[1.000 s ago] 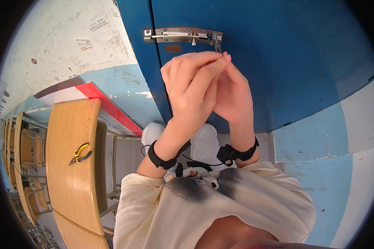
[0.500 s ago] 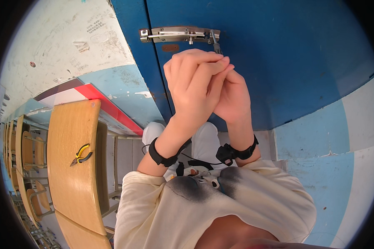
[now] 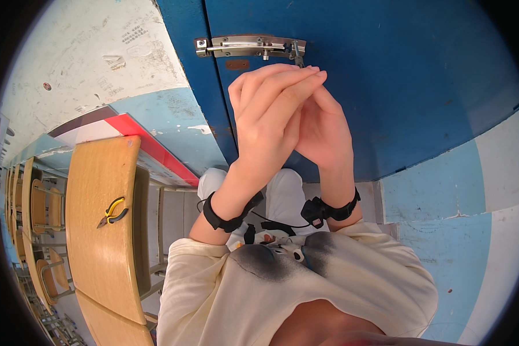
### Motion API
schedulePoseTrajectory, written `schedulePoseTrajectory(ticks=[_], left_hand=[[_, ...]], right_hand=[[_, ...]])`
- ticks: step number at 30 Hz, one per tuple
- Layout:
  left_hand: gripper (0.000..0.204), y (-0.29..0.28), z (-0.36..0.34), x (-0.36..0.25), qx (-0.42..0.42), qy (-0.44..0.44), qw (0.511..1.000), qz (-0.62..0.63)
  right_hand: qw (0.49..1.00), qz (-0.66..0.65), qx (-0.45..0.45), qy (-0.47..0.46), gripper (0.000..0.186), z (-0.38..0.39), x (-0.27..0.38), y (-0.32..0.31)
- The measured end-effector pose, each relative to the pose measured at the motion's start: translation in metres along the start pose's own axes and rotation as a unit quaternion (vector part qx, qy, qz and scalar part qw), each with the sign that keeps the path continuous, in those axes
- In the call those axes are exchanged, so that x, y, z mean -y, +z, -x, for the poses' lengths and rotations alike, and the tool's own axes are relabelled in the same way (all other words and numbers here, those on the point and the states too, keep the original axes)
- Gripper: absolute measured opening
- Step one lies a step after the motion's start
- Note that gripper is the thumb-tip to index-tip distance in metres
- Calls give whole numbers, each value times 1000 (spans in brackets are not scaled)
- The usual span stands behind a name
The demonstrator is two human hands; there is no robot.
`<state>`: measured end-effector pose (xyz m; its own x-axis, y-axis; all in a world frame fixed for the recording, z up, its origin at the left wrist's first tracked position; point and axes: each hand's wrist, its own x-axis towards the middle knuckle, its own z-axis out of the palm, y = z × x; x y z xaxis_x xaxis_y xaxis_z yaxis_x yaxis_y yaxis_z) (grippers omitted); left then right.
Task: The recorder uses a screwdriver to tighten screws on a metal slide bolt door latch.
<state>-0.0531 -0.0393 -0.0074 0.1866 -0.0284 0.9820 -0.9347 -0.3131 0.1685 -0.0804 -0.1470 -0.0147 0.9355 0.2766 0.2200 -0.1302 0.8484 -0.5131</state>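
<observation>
My left hand [image 3: 270, 118] and my right hand [image 3: 326, 130] meet with bent fingertips pressed round a slim screwdriver-like tool [image 3: 299, 61], its dark handle mostly hidden behind them. Its metal shaft reaches the right end of a steel slide bolt [image 3: 236, 47], which is mounted across the seam of a blue door [image 3: 409, 69]. A small rusty plate [image 3: 237, 64] sits below the bolt, left of the tool. My right hand is partly behind my left, so its exact grip cannot be seen.
A wooden desk [image 3: 98, 259] stands at the left with yellow-and-black pliers [image 3: 111, 214] on it, with several chairs [image 3: 47, 207] farther left. A red-edged board [image 3: 150, 147] leans along the white and light-blue wall [image 3: 98, 52]. Another light-blue wall [image 3: 432, 254] is at the right.
Compared with half a second ago, my fingertips have shifted slightly up and right along the tool, covering more of its handle. The bolt and pliers look unchanged.
</observation>
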Motion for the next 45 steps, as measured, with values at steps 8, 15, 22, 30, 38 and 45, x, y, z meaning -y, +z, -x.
schedulePoseTrajectory(ticks=[8, 15, 22, 30, 38, 45], left_hand=[[30, 3, -2, -8, -4, -72, 993, 92], [28, 14, 3, -5, -92, -146, 975, 143], [26, 12, 3, 4, -105, -59, 991, 61], [22, 4, 0, 3, -34, 1, 999, 26], [36, 2, 5, 1, -35, -89, 995, 16], [25, 6, 11, 10, -67, -30, 997, -13]], right_hand=[[999, 15, -31, -15, 25, -3, 2, -5], [999, 14, -35, -25, 21, -4, -7, 0], [998, -50, -31, -10, 20, -6, -10, -2], [998, -25, -61, -19, 28, -1, -6, 10], [995, -66, 68, 17, 27, -6, 2, -11], [999, -46, -24, 10, 27, -1, 3, 13]])
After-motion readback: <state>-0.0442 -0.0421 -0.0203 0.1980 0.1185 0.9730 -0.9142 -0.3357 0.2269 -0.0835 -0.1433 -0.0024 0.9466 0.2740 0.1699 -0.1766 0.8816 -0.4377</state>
